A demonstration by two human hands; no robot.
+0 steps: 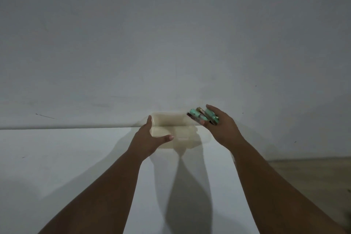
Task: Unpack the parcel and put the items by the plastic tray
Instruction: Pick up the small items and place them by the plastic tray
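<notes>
Both forearms come in from the bottom edge over the white surface (pixel 76 157), nearest the camera. Left hand (pixel 150 138) sits at the left end of the plastic tray (pixel 171 121), fingers up along its left wall, thumb stretched across the near rim; grip is loose, spread, cupping the tray end rather than clenched on it. One tray, translucent and cream coloured, standing at the far edge of the surface against the grey wall (pixel 171 34). Tray looks bare inside, though blur and the see-through walls make it hard to be sure. Right hand (pixel 222 129) is just right of the tray's far right corner, raised a little, grip closed on a small bunch of packets (pixel 201 117), mint green with dark ends. At least three, exact count unclear from blur. Packets poke out leftward from my fingers, their tips over the tray's right rim. Wooden floor (pixel 311 173) shows at far right.
</notes>
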